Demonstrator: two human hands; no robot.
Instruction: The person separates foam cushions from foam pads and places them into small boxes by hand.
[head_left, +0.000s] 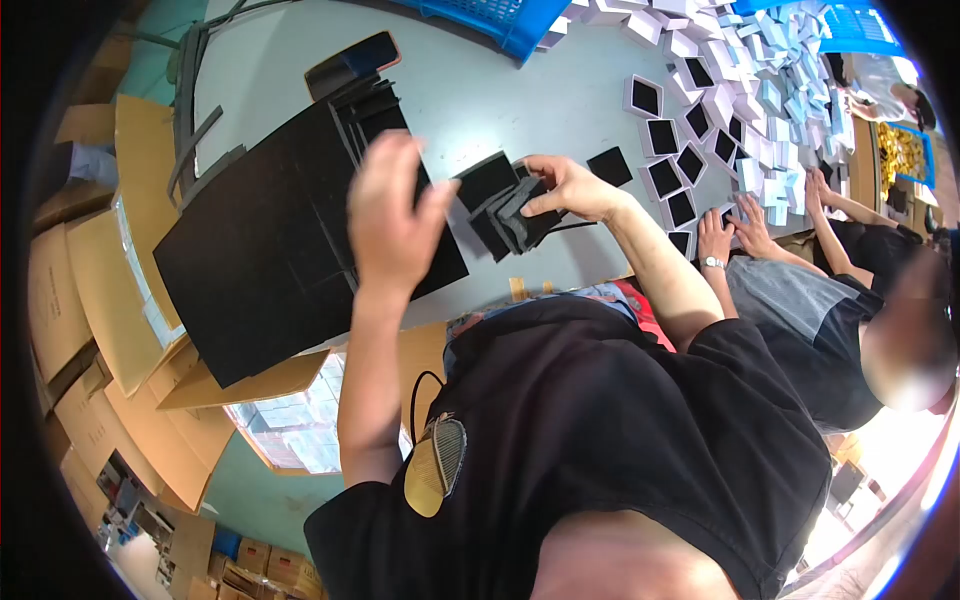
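My left hand point(393, 215), slightly blurred, is raised over a large stack of black sheets point(265, 235). Its thumb stands apart from its fingers, and nothing shows between them. The sheets have cut lines, and narrow strips point(365, 110) stick up at their far edge. To the right, my right hand point(570, 190) pinches small black foam pieces point(510, 215) that lie in a loose, layered pile. Another black piece point(490, 177) lies flat just behind the pile. A single black square point(609, 167) rests on the table beyond my right hand.
A phone point(352, 66) lies behind the sheets on the grey table point(480, 85). White boxes point(662, 137), several with black inserts, spread to the right. Blue crates point(500, 20) stand at the back. Co-workers' hands point(735, 235) are at the right. Cardboard cartons point(130, 270) stand left.
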